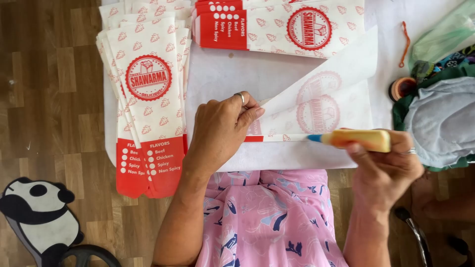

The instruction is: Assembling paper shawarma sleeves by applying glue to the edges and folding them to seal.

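A white board [232, 74] lies over a wood-patterned floor [49, 99] and serves as the work surface, seen from above the person's pink flowered lap [267, 217]. On it, near the middle, lies a white paper sheet [321, 94] printed with faint red round emblems that show through from the other side; its upper flap is folded over at a slant, so the sheet forms a long wedge that widens to the right. The left hand [222, 131], wearing a ring, presses flat on the narrow left end of the sheet, fingers bent and fingertips on the fold, holding it down rather than grasping it. The right hand [388, 165] is closed around a yellow glue stick [358, 139] whose blue tip touches the sheet's lower edge, just right of the left hand. To the left lies a fanned stack of finished paper bags [148, 99], white with red emblems and red bottoms; more such bags [282, 24] lie along the top edge. At the right are bundled cloths [443, 113] and a small roll of tape [402, 87]. A panda-shaped mat [34, 212] sits at the lower left.
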